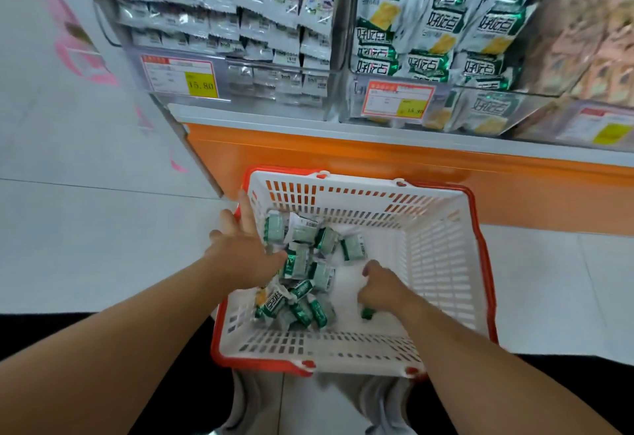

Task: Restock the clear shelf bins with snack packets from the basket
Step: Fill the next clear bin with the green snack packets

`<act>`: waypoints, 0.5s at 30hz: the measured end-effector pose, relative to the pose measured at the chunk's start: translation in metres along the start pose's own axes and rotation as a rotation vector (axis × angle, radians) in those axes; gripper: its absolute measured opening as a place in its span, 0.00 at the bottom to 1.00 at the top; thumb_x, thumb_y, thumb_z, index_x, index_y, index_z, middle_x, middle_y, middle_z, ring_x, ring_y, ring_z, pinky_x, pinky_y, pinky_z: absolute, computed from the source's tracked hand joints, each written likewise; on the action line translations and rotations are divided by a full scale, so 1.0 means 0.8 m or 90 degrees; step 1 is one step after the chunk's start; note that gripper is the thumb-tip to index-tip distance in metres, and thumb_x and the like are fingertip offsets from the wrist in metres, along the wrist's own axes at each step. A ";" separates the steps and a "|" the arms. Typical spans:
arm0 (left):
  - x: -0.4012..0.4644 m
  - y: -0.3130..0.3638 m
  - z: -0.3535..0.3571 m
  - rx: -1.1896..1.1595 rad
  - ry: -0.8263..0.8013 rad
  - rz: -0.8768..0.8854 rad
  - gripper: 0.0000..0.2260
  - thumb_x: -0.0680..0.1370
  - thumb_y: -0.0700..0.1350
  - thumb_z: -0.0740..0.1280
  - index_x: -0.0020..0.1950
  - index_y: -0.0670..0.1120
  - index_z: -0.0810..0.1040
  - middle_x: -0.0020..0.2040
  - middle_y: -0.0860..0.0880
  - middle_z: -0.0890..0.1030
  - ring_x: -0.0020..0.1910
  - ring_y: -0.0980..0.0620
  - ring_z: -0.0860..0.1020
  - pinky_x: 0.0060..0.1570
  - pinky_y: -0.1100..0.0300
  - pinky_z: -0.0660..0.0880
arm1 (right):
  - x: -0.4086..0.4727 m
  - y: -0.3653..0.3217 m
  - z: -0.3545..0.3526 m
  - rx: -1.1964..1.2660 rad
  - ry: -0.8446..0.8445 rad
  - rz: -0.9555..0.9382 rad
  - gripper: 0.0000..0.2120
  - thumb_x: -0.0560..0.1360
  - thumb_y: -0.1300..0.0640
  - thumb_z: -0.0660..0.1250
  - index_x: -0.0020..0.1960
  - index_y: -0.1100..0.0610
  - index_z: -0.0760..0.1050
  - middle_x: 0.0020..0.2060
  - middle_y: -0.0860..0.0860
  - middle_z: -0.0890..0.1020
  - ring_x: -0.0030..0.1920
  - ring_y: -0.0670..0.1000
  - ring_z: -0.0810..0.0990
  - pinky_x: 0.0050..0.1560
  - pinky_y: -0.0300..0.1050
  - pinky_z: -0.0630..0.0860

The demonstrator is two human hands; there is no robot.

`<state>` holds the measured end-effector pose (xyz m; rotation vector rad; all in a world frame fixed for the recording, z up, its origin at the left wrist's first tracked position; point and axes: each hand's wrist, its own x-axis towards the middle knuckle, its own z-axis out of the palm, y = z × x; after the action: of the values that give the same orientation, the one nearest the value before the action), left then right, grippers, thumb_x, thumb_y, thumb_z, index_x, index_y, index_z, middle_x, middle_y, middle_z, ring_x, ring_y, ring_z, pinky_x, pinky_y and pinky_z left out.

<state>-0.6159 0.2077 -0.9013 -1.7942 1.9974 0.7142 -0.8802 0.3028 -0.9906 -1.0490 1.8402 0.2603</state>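
Note:
A white basket with a red rim [442, 256] stands on the floor below me. Several green-and-white snack packets [308, 273] lie heaped in its left half. My left hand [243, 249] reaches over the left rim with fingers spread, the thumb touching a packet. Low in the basket's right part, my right hand [380, 289] has its fingers curled around a green packet [367, 313] that peeks out beneath it. Above, a clear shelf bin [435, 67] holds matching green-and-white packets.
A second clear bin [233, 71] to the left holds white packets. A bin of pinkish packets [590, 57] is at the right. Price tags hang on the bin fronts. An orange shelf base [343, 160] runs behind the basket. White floor tiles lie all around.

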 end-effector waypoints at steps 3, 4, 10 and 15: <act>-0.009 0.003 -0.010 -0.046 -0.017 -0.032 0.55 0.74 0.70 0.64 0.75 0.52 0.22 0.79 0.41 0.49 0.74 0.34 0.61 0.69 0.39 0.67 | -0.038 -0.050 -0.057 0.145 0.005 -0.041 0.23 0.76 0.65 0.71 0.69 0.53 0.74 0.61 0.54 0.74 0.49 0.49 0.78 0.39 0.42 0.79; -0.015 0.006 -0.015 -0.046 0.002 -0.041 0.53 0.74 0.69 0.64 0.77 0.52 0.25 0.80 0.41 0.47 0.76 0.34 0.58 0.72 0.37 0.64 | -0.055 -0.067 -0.078 0.171 0.007 -0.073 0.22 0.76 0.66 0.72 0.67 0.52 0.76 0.63 0.53 0.73 0.52 0.49 0.78 0.42 0.43 0.80; -0.059 0.059 -0.111 -0.252 0.024 0.102 0.24 0.80 0.54 0.67 0.70 0.41 0.70 0.63 0.42 0.78 0.54 0.45 0.81 0.48 0.52 0.80 | -0.172 -0.132 -0.190 0.277 0.010 -0.308 0.17 0.75 0.66 0.76 0.59 0.48 0.83 0.71 0.45 0.75 0.71 0.49 0.73 0.55 0.47 0.78; -0.118 0.096 -0.202 -0.849 -0.307 0.244 0.13 0.81 0.42 0.68 0.64 0.38 0.80 0.60 0.37 0.84 0.59 0.38 0.84 0.60 0.43 0.81 | -0.246 -0.147 -0.240 0.404 0.116 -0.457 0.14 0.73 0.67 0.78 0.55 0.52 0.84 0.65 0.49 0.82 0.65 0.52 0.81 0.58 0.52 0.80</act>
<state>-0.6693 0.1941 -0.7062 -1.3916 1.5296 2.7293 -0.8814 0.2281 -0.7012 -1.2022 1.4174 -0.8125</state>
